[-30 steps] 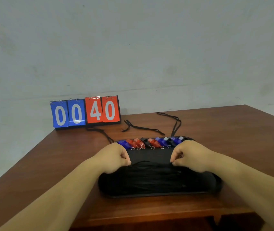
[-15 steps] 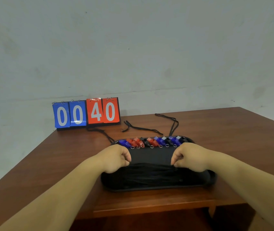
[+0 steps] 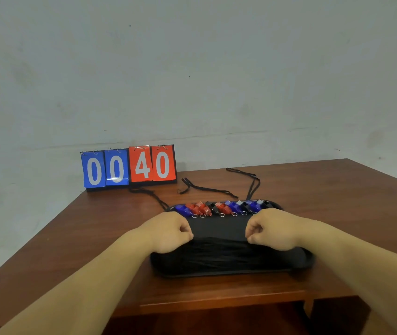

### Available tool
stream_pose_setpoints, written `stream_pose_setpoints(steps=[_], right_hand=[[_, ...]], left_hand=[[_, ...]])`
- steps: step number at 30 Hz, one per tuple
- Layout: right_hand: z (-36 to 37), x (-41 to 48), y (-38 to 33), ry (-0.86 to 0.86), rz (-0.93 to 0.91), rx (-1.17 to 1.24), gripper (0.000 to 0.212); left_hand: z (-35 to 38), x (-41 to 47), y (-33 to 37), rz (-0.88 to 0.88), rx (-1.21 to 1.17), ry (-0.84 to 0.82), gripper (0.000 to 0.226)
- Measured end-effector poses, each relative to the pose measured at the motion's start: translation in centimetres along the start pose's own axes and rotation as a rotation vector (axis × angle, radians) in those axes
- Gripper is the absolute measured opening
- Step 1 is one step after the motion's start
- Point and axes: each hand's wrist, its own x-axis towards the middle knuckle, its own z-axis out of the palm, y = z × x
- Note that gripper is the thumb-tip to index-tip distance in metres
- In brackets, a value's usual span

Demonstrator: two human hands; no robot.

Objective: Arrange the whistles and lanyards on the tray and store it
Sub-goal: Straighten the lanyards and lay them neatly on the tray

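Observation:
A black oval tray (image 3: 219,226) lies on the wooden table near its front edge. Along the tray's far rim stands a row of several blue, red and black whistles (image 3: 219,207) with metal rings. A bundle of black lanyards (image 3: 221,255) fills the tray's near half. My left hand (image 3: 168,232) is closed on the left end of the bundle, and my right hand (image 3: 272,229) is closed on its right end. Both fists rest over the tray's sides.
A flip scoreboard (image 3: 129,166) reading 00 40 stands at the table's back left against the wall. Loose black lanyards (image 3: 207,188) lie on the table (image 3: 71,238) behind the tray. The table's front edge is just below the tray.
The view has shifted slightly, so the tray sits a little farther from me. Both hands keep their grip on the lanyard bundle in almost the same spots.

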Motion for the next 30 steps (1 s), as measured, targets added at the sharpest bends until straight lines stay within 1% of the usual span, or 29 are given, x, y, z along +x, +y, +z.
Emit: stream_pose_setpoints(steps=[7, 14, 16, 20, 22, 25, 28, 30], right_hand=[[-0.7, 1.5, -0.8, 0.055, -0.027, -0.045, 0.020], [-1.5, 5.4, -1.6, 0.202, -0.092, -0.050, 0.015], [-2.1, 7.0, -1.8, 0.237, -0.078, -0.039, 0.013], [-3.7, 10.6, -1.5, 0.288, -0.006, 0.027, 0.016], [-4.3, 12.7, -1.1, 0.297, 0.037, 0.041, 0.021], [-4.3, 16.4, -0.1, 0.283, 0.077, 0.019, 0.033], [-3.8, 19.6, 1.2, 0.226, 0.143, -0.005, 0.049], [-3.5, 21.1, 2.0, 0.158, 0.206, -0.067, 0.056]], left_hand=[[-0.5, 0.6, -0.8, 0.000, -0.010, 0.095, 0.020], [-1.7, 2.3, -3.2, -0.048, -0.112, 0.264, 0.022], [-2.1, 3.4, -3.9, -0.063, -0.142, 0.302, 0.026], [-3.2, 6.5, -5.1, -0.105, -0.198, 0.373, 0.040], [-3.5, 8.6, -5.7, -0.128, -0.212, 0.403, 0.045], [-3.7, 12.3, -6.6, -0.158, -0.204, 0.396, 0.051], [-3.3, 15.7, -7.6, -0.169, -0.168, 0.335, 0.053], [-2.8, 17.5, -8.3, -0.188, -0.139, 0.280, 0.056]])
